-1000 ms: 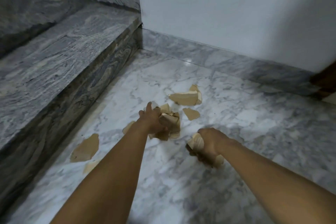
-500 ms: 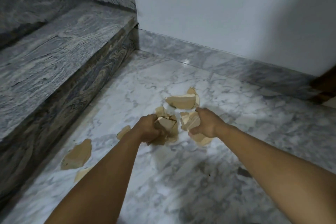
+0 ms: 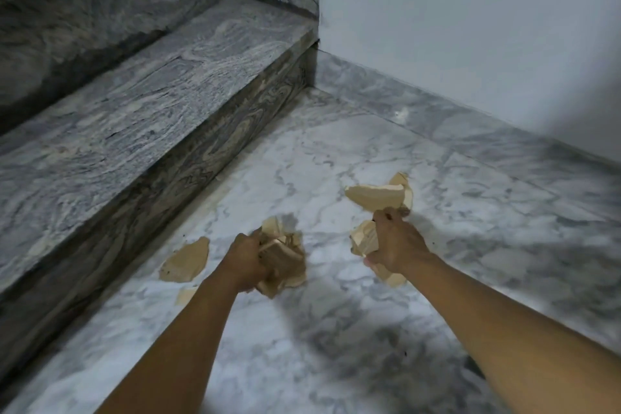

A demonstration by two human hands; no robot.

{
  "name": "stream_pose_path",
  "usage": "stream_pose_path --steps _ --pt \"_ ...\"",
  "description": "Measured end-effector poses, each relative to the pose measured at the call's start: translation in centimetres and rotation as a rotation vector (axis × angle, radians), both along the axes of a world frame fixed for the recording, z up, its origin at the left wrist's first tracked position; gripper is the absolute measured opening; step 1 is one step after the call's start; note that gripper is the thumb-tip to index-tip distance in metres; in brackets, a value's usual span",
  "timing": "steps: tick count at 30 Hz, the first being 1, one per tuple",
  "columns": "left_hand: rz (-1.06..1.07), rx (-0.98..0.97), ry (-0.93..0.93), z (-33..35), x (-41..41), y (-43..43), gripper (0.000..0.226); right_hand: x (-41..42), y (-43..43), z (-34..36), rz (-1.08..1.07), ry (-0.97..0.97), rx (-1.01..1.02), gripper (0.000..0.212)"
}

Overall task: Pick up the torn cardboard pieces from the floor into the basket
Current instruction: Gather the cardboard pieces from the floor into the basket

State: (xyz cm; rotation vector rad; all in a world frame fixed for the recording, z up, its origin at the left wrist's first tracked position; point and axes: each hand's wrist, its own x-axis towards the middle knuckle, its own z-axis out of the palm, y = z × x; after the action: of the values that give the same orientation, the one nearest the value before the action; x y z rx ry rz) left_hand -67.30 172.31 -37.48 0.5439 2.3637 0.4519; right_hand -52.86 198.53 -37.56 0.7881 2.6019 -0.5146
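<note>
Tan cardboard is what I see first through the head camera: my left grip (image 3: pixel 247 262) is clenched round a thick wad of torn pieces (image 3: pixel 284 255), which juts out to the right of the fingers and hangs just above the marble floor (image 3: pixel 336 346). My right grip (image 3: pixel 398 245) is grasping a second handful of scraps (image 3: pixel 363 239), which pokes out to the left of the knuckles and below the palm. A large curled piece (image 3: pixel 376 197) lies on the floor just beyond the right grip; I cannot tell whether the fingertips touch it. To the left of the left grip, a flat piece (image 3: pixel 184 260) lies near the foot of the grey stone step (image 3: pixel 134 104), with a small scrap (image 3: pixel 185 294) just beside my left forearm. A pale wall (image 3: pixel 470 27) stands behind.
</note>
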Motion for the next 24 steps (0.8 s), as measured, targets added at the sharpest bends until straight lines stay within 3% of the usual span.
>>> stream_pose_path --steps 5,9,13,19,21,24 --pt "0.070 -0.124 0.096 -0.2 0.7 1.2 0.070 -0.4 0.4 0.3 -0.045 -0.070 -0.059 0.076" --pt "0.058 -0.059 0.102 -0.4 0.4 1.1 0.062 -0.8 0.9 0.8 -0.009 -0.116 -0.092 0.081" --pt "0.065 -0.070 0.051 -0.1 0.7 1.4 0.073 -1.0 2.0 1.3 0.031 -0.141 -0.211 0.092" --pt "0.113 -0.069 -0.006 -0.7 0.5 1.0 0.086 -5.0 6.4 3.8 -0.245 0.126 -0.397 0.102" --pt "0.109 -0.065 -0.016 -0.9 0.4 1.0 0.089 -6.1 7.6 3.8 -0.343 0.137 -0.368 0.097" --pt "0.108 -0.066 -0.032 -1.2 0.3 1.1 0.093 -6.0 7.5 2.4 -0.399 -0.037 -0.183 0.104"
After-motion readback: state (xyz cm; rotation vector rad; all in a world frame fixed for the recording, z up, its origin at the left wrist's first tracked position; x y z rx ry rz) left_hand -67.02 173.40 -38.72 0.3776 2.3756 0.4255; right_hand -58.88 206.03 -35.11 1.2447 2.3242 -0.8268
